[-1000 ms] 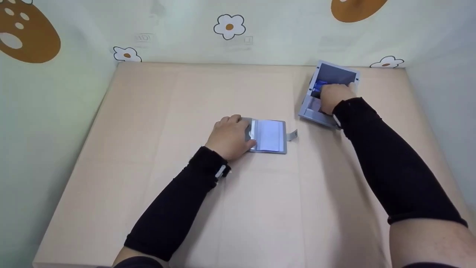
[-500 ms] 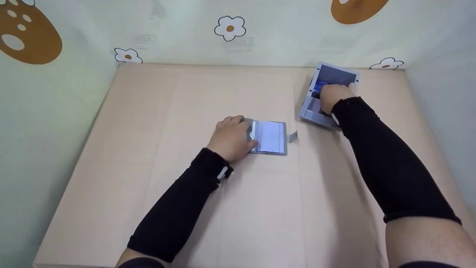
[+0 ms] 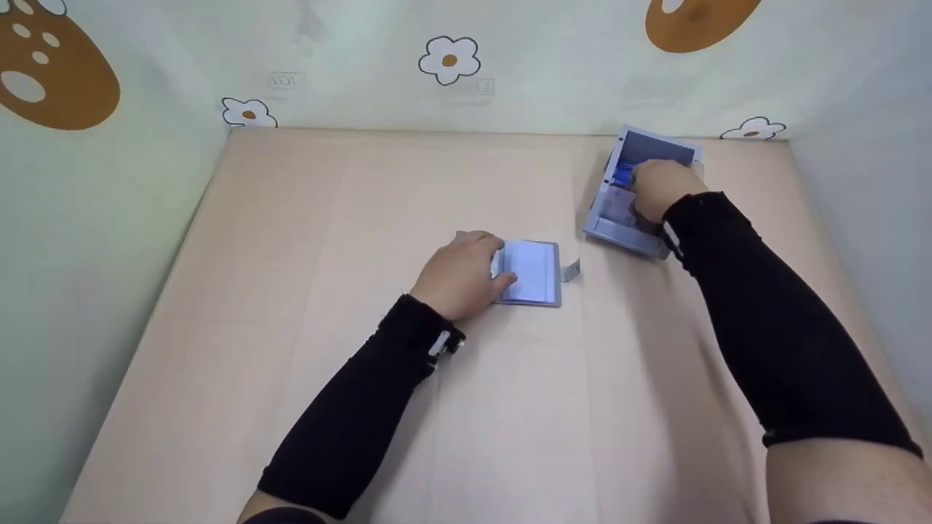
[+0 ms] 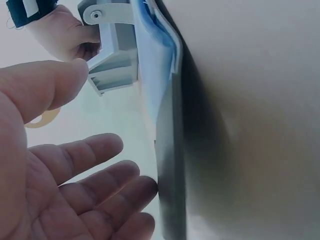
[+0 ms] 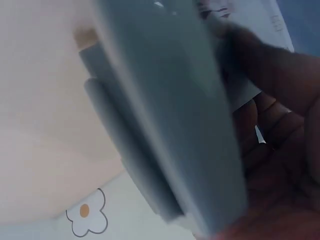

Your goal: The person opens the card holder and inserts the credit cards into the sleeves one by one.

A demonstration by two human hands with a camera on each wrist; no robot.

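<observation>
An unfolded grey card holder [image 3: 530,273] with clear sleeves and a strap lies on the table. My left hand [image 3: 459,276] rests over its left half, thumb across the sleeve. Seen from the left wrist, the hand [image 4: 85,185] has relaxed, slightly bent fingers beside the holder's cover [image 4: 170,175]. My right hand [image 3: 666,189] reaches into an open grey box [image 3: 626,236]. In the right wrist view its thumb [image 5: 280,70] pinches a pale printed card [image 5: 255,22] against curled fingers, partly hidden by the blurred box wall [image 5: 165,100].
Inside the box lie a blue item [image 3: 624,175] and a pinkish card or note [image 3: 619,205]. The box stands near the patterned back wall [image 3: 539,87]. The holder's strap [image 3: 571,271] points toward the box on the beige table [image 3: 364,189].
My left hand has slid slightly right over the holder. The right hand has shifted a little right inside the box, exposing more of the pinkish piece there.
</observation>
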